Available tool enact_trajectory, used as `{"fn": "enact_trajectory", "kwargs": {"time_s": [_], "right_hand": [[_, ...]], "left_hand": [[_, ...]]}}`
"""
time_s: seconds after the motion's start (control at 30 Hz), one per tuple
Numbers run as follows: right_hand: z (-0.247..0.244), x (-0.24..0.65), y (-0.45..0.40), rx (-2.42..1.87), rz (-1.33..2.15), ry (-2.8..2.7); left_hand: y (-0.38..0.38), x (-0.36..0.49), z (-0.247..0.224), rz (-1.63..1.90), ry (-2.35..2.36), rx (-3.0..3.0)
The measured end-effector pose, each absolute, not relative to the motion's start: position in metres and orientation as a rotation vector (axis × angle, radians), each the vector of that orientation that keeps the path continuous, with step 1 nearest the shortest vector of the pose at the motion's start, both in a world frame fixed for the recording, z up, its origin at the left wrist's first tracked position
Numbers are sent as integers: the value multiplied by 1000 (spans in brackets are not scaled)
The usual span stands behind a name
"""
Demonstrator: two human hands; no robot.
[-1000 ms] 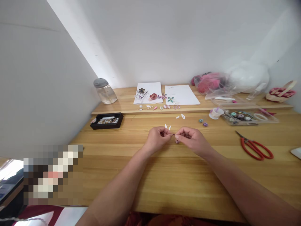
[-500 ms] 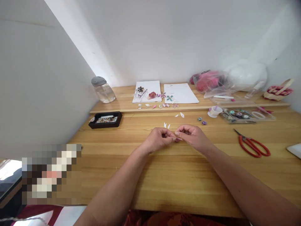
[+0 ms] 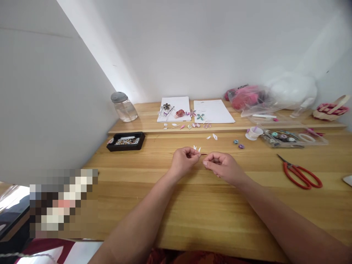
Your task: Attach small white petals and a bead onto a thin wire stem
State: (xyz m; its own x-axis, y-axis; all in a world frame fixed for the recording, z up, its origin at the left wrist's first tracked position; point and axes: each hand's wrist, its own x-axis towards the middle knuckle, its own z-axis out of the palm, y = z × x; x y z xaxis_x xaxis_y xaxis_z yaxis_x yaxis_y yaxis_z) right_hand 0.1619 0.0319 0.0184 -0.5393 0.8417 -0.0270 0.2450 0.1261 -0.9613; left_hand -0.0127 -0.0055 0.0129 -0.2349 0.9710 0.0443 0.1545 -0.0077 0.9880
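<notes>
Over the middle of the wooden table (image 3: 132,190), my left hand (image 3: 184,161) pinches a thin dark reddish strip (image 3: 204,154) that sticks out to the right of its fingertips. My right hand (image 3: 221,165) is closed just to the right, its fingertips near the strip's free end; what it holds, if anything, is too small to make out. Small white petal-shaped pieces (image 3: 199,149) lie right behind my left fingers. Two more white pieces (image 3: 215,136) rest farther back.
Red-handled scissors (image 3: 301,176) lie at right, near a spool (image 3: 254,133) and a clear box of threads (image 3: 286,137). A black bead tray (image 3: 125,141) and bottle (image 3: 124,107) are left. Papers (image 3: 214,111) with flower ornaments and a basket (image 3: 330,110) stand on the raised shelf.
My hands have moved slightly apart, and the thin strip now shows between them. The small pinkish piece seen below the fingertips earlier no longer shows there. The view has shifted slightly.
</notes>
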Motion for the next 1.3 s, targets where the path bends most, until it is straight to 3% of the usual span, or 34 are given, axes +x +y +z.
{"fn": "enact_trajectory", "kwargs": {"time_s": [0.13, 0.43, 0.83, 1.13, 1.3], "right_hand": [[25, 167, 34, -961, 1239, -1958], [29, 171, 44, -963, 1343, -1888], [16, 162, 38, -1104, 1654, -1678], [26, 165, 32, -1014, 1197, -1955], [26, 172, 39, -974, 1168, -1995]], "left_hand": [[-9, -11, 15, 1186, 1510, 1378], [-17, -11, 26, 978, 1309, 1388], [-7, -13, 15, 1339, 1289, 1136], [-6, -11, 10, 1280, 1518, 1352], [-11, -9, 16, 1111, 1482, 1531]]}}
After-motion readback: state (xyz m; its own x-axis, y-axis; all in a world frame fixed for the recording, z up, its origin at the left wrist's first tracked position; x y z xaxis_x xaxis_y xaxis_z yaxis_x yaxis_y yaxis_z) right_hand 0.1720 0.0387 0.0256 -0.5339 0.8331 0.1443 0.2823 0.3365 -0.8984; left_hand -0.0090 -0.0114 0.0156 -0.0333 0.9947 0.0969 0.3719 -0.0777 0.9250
